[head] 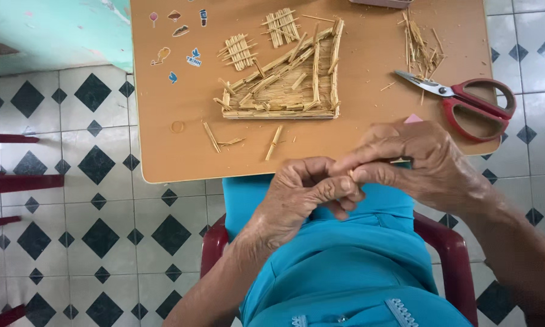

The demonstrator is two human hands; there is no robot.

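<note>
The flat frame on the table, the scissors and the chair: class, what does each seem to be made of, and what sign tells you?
Flat frame: looks like dry straw or split stalks, pale yellow, matt and fibrous, with loose bits around it.
Scissors: grey shiny blades, likely metal; glossy red handles, probably plastic.
Chair: smooth dark red moulded arm, apparently plastic.

Whatever the left hand [306,197] and right hand [415,160] pinch is almost wholly hidden between their fingers, while at twelve o'clock a pale object [381,3] is cut off.
</note>
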